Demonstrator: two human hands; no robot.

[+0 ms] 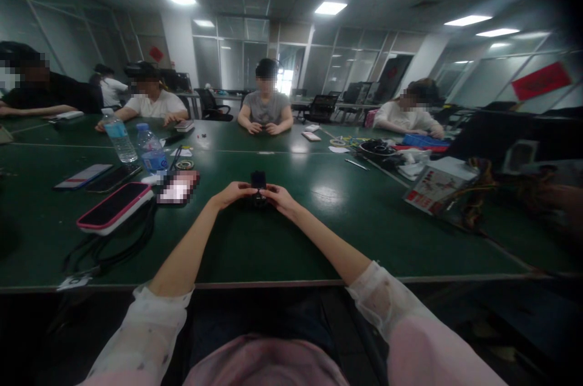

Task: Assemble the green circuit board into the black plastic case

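Observation:
Both my hands meet over the green table in front of me, one on each side of a small black case [258, 179]. Its lid appears to stand up at the back, and what lies inside is too dark to make out. My left hand [232, 194] grips the left side, thumb at the front. From the right, my right hand [284, 200] pinches the case the same way. The two thumbs nearly touch at its front.
To the left are two water bottles [153, 152], several phones and a pink-rimmed device [115, 208] with black cables. A printed box [439, 186] and loose wires lie to the right on the table [291, 258]. Several people sit around it.

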